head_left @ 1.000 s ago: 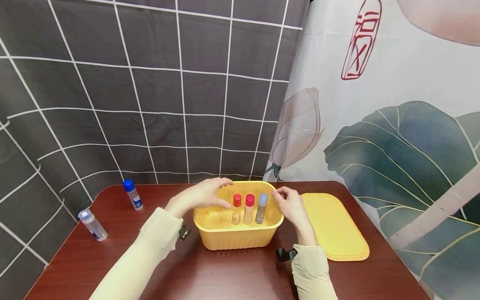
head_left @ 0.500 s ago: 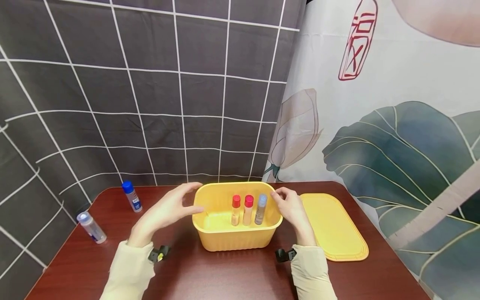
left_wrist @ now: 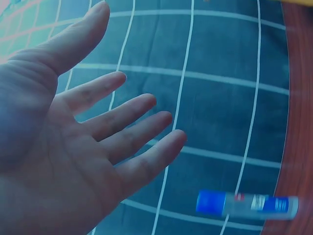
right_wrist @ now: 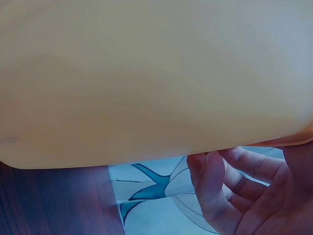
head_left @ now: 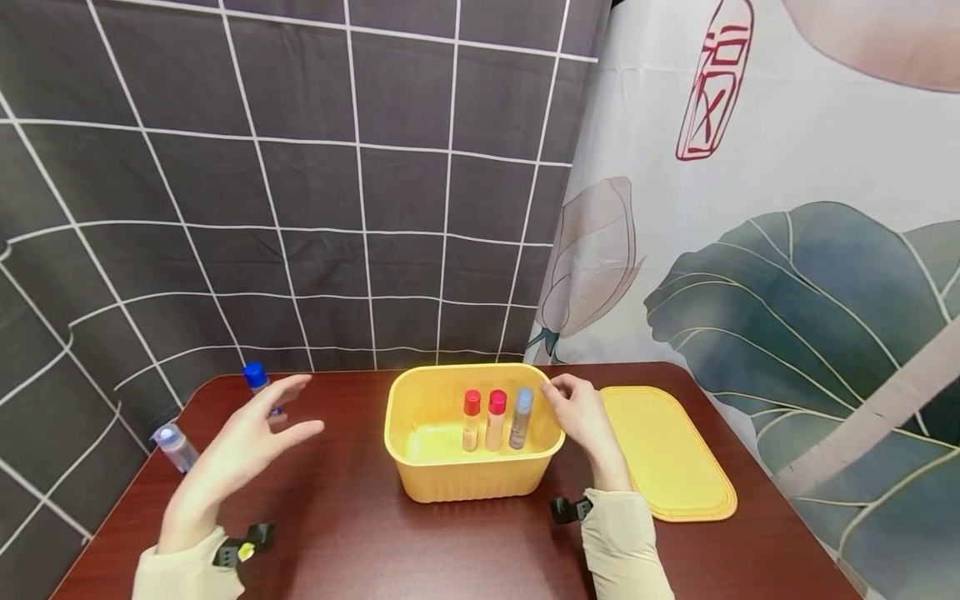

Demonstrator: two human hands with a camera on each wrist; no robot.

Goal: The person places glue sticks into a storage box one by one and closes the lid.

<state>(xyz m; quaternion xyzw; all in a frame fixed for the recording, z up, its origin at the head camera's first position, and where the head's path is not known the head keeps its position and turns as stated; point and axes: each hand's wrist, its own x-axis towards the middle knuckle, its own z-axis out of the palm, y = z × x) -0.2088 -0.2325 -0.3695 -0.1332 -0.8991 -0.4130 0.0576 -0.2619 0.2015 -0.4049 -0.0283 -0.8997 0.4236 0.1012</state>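
Note:
My left hand [head_left: 232, 442] is over the left of the table, fingers spread and holding nothing. Just beyond its fingers, and partly hidden by them, stands a small clear tube with a blue cap [head_left: 256, 374]; the left wrist view shows this tube [left_wrist: 247, 204] whole, apart from the palm. A second clear tube with a pale blue cap [head_left: 176, 448] stands left of the hand, its base hidden. At the yellow box [head_left: 472, 485], my right hand [head_left: 585, 417] pinches the right rim. Inside are two red-capped tubes [head_left: 471, 421] and a pale-blue-capped tube [head_left: 521, 421].
A yellow lid [head_left: 667, 454] lies flat to the right of the box, beyond my right forearm. Behind the brown table [head_left: 420, 550] hang a dark grid-patterned cloth [head_left: 405, 192] and a white cloth with leaf prints [head_left: 817, 275].
My left hand has come out from over the box and moved left toward the blue-capped tube. My right hand has stayed at the rim; the tubes in the box stand as before.

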